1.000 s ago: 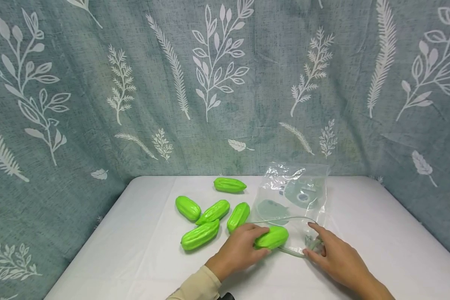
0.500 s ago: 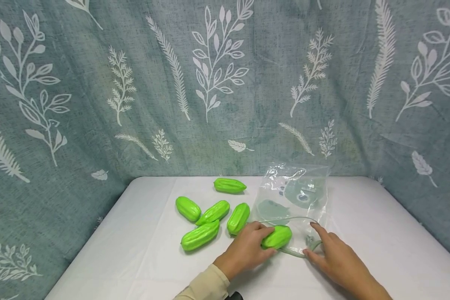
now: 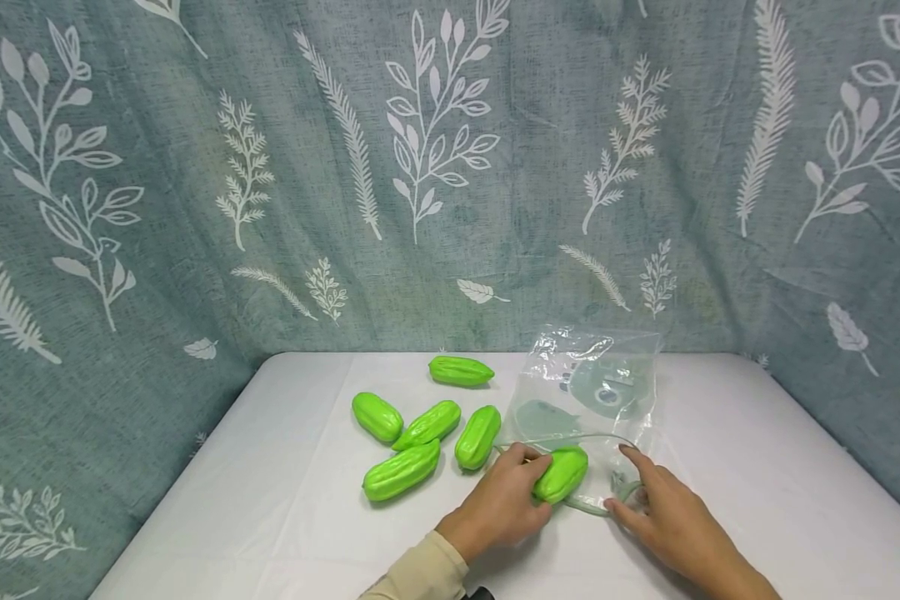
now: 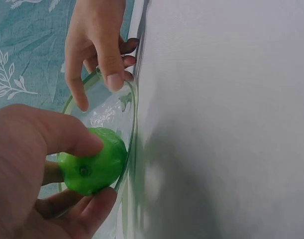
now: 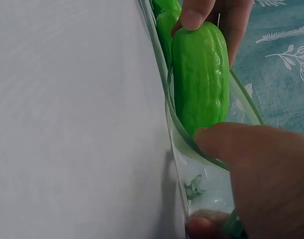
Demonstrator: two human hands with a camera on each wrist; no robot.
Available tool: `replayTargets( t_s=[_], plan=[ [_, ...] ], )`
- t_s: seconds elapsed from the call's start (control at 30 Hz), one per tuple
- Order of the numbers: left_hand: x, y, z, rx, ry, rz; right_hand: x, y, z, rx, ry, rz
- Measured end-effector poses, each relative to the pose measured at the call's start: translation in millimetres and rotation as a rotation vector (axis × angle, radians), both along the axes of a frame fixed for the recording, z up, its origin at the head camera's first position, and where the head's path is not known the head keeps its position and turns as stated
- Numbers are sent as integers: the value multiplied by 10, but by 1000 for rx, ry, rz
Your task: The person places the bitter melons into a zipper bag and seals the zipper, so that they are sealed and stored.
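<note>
My left hand (image 3: 502,495) grips a bright green ridged gourd (image 3: 562,475), thumb on one side and fingers on the other. The gourd lies across the mouth of a clear plastic zip bag (image 3: 543,417), its far end inside the rim in the right wrist view. My right hand (image 3: 678,517) holds the right end of the bag's mouth, with thumb and index finger spread at the front and back edges. In the left wrist view, the gourd's stem end (image 4: 83,171) faces the camera. The mouth gapes in an oval, its edge (image 5: 177,122) just under the gourd.
Several more green gourds lie to the left on the white table (image 3: 270,500): one gourd (image 3: 477,437) close to the bag, another (image 3: 461,371) farther back, and a touching cluster with a gourd (image 3: 401,471) at its front. A patterned grey-green curtain (image 3: 450,167) hangs behind.
My left hand has moved right with the gourd, turning it more upright in the head view and bringing it over the bag's mouth. My right hand stays at the bag.
</note>
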State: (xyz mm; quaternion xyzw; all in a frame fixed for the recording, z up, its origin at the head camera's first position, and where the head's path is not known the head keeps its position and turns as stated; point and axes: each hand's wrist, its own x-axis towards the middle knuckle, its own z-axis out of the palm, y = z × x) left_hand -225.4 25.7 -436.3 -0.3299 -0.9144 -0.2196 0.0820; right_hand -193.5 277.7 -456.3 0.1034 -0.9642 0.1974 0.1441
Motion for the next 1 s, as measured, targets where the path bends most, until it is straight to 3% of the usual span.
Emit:
replayTargets(
  t_s=[0.37, 0.6, 0.73, 1.0],
  plan=[
    [7, 29, -43, 37, 45, 7, -9, -6, 9, -15, -12, -1],
    [-17, 38, -85, 73, 168, -41, -21, 6, -10, -9, -8, 2],
    [-22, 60, -96, 39, 231, -43, -20, 7, -8, -6, -10, 5],
    [-46, 128, -100, -19, 256, -20, -6, 8, 4, -2, -18, 5]
  ],
)
